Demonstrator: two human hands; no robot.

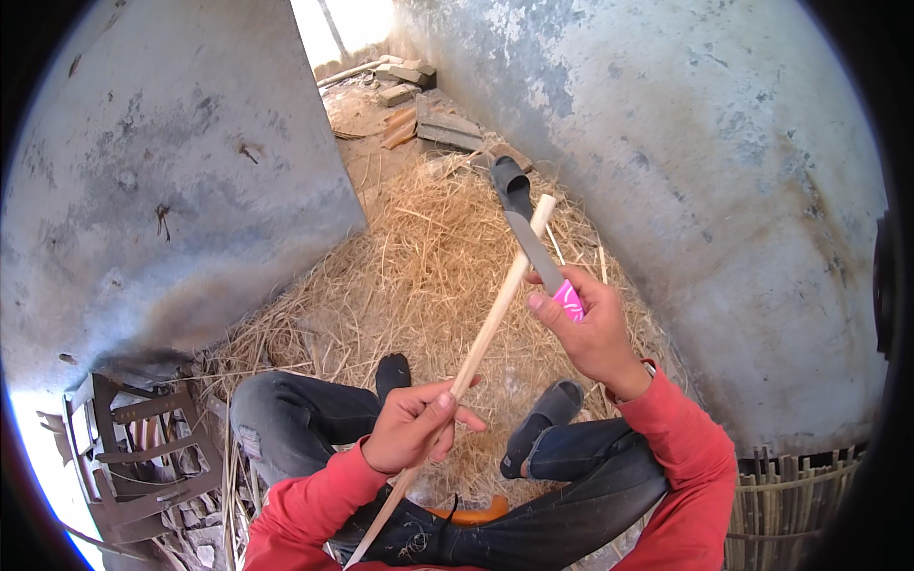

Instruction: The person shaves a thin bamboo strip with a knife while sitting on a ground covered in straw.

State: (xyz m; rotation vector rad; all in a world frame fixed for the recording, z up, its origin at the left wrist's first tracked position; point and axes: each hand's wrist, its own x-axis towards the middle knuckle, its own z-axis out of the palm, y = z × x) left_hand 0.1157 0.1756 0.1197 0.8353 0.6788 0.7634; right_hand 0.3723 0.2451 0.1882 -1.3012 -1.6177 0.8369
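Observation:
A long pale strip of wood or split bamboo [495, 319] runs slantwise from my lap up to the right. My left hand [411, 425] grips it at its lower part, thumb on top and a finger or two sticking out. In my right hand [600, 335] is a knife with a pink, white-marked handle [568, 301]. The fingers are wrapped round that handle. Its grey blade [539, 255] points up and left, crossing the strip near its far end; I cannot tell whether the two touch.
Straw-like shavings [419, 228] cover the ground. A loose dark slipper [511, 183] lies beyond the blade. Worn walls stand at left and right [705, 190]. Bricks [447, 130] lie at the back, a broken brown frame [152, 447] at left, a slatted basket-like thing [795, 504] at right.

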